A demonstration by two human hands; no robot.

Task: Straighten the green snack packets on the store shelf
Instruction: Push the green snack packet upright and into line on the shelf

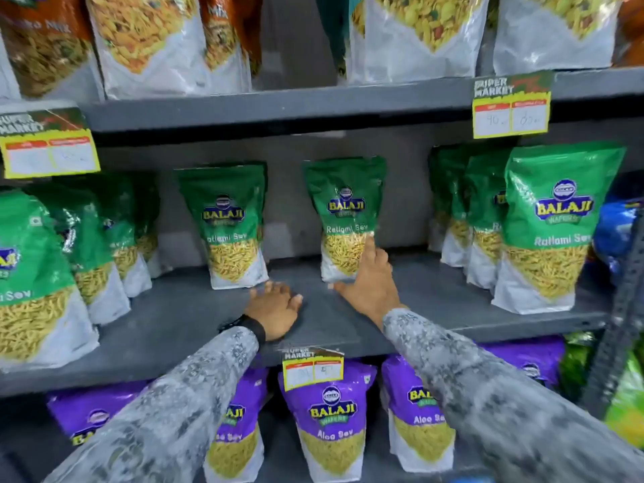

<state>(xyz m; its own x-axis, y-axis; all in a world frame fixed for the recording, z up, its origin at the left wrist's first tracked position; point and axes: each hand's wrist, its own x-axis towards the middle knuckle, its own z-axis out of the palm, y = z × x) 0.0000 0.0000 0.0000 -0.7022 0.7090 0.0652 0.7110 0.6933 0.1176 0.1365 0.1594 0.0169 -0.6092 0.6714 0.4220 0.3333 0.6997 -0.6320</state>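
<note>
Green snack packets stand on the grey middle shelf [195,318]. One green packet [226,224] stands upright at centre left, another green packet [343,210] at centre right. My right hand [369,280] is spread against the lower right side of the centre-right packet, its fingertips touching the bag. My left hand [275,305] rests flat on the shelf, fingers apart, just below and right of the centre-left packet without touching it. A row of green packets [94,245] leans at the left. Another group of green packets [543,224] stands at the right.
Purple snack packets [327,416] fill the shelf below. Orange and white packets [146,40] stand on the shelf above. Yellow price tags [48,151] hang from the shelf edges. A blue packet [616,228] and a metal upright [623,308] are at the far right.
</note>
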